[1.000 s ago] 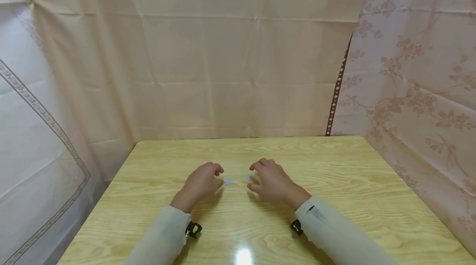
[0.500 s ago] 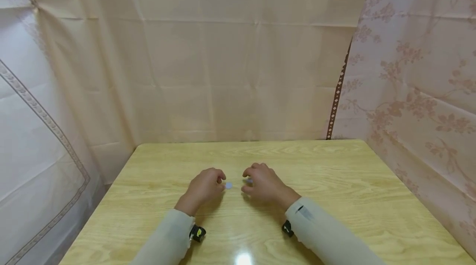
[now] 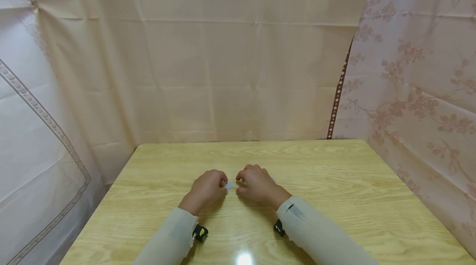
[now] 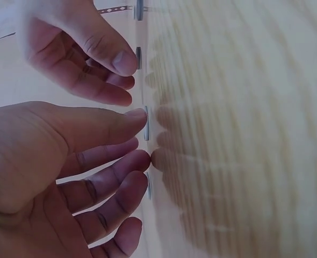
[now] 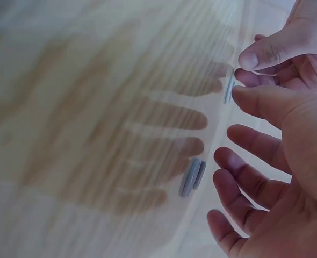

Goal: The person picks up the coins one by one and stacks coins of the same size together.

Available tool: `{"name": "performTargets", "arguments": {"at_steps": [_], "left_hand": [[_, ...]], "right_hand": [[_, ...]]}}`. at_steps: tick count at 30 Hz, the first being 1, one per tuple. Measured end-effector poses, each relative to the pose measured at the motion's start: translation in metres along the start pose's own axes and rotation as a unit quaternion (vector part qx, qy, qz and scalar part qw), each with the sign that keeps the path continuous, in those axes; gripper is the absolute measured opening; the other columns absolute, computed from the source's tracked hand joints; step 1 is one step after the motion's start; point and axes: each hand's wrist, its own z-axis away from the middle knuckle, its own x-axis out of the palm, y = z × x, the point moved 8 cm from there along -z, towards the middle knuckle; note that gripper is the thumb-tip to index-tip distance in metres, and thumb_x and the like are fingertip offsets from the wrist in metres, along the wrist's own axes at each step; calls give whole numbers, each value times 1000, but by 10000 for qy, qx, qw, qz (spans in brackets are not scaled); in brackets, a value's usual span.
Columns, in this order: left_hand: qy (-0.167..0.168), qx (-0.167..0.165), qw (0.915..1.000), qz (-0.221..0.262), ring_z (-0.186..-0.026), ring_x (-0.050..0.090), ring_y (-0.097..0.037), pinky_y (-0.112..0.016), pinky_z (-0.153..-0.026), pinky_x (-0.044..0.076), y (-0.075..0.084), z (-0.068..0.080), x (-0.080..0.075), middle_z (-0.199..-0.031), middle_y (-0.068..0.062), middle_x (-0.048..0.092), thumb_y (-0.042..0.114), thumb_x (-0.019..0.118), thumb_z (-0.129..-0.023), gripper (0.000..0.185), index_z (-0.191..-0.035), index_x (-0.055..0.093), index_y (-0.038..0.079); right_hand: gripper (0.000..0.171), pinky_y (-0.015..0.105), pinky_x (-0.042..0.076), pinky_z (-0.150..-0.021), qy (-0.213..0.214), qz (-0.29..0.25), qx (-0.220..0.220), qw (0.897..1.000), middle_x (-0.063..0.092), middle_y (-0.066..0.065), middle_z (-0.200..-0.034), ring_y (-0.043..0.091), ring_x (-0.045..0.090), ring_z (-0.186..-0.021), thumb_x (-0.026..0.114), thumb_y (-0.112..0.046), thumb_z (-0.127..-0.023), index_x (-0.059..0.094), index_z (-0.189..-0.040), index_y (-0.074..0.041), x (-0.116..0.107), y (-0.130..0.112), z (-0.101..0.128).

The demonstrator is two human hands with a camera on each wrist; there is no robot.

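Note:
A small pale round disc lies flat on the wood-grain table, in the gap between the two hands. My left hand is at its left, fingers loosely bent; in the left wrist view the thumb tip is at or very near a disc seen edge-on, contact unclear. My right hand is on the other side, with fingers slightly bent and apart and nothing gripped; its thumb tip is close to a disc in the right wrist view. Further discs lie below the right fingers. Another pale spot shows just behind the right hand.
The wooden table extends around both hands. A beige curtain hangs behind it, with a floral cloth at the right and a white cloth at the left. Black wrist cameras sit under the sleeves.
My right hand has moved left, closer to the middle disc and my left hand. My left hand has shifted slightly right. The middle disc stays in nearly the same place.

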Motion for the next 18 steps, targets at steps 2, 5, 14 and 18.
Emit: {"name": "performTargets", "arguments": {"at_steps": [2,5,14,18], "left_hand": [[-35,-24,10000,-14,-76,56,-14,-34,-68,48,0,-1,1,-84,4,65,14,81,-85,18,-101,76,9],[-100,-101,9999,7,-74,56,-14,-33,-67,47,-1,-2,2,-83,4,64,14,81,-86,16,-100,75,9],[-91,-114,9998,-96,-77,56,-14,-33,-66,48,-1,-5,4,-86,4,65,14,80,-85,17,-100,76,10],[-70,-84,9999,-59,-78,58,-15,-35,-69,51,2,-5,3,-87,3,68,12,79,-85,13,-97,78,10]], "right_hand": [[33,47,52,-80,-39,20,8,10000,71,3,-111,24,61,-97,78,-33,-90,78,-116,-14,1,-1,-1],[30,46,53,-80,-86,56,35,9999,72,1,-108,22,62,-95,78,-33,-91,78,-116,-16,3,-2,-4],[23,44,54,-76,-145,42,40,9999,73,-2,-101,19,64,-93,79,-29,-90,81,-110,-18,7,-2,-11],[20,41,55,-76,-152,-71,105,9998,74,-3,-101,18,65,-94,78,-28,-90,82,-108,-18,8,-1,-14]]}}
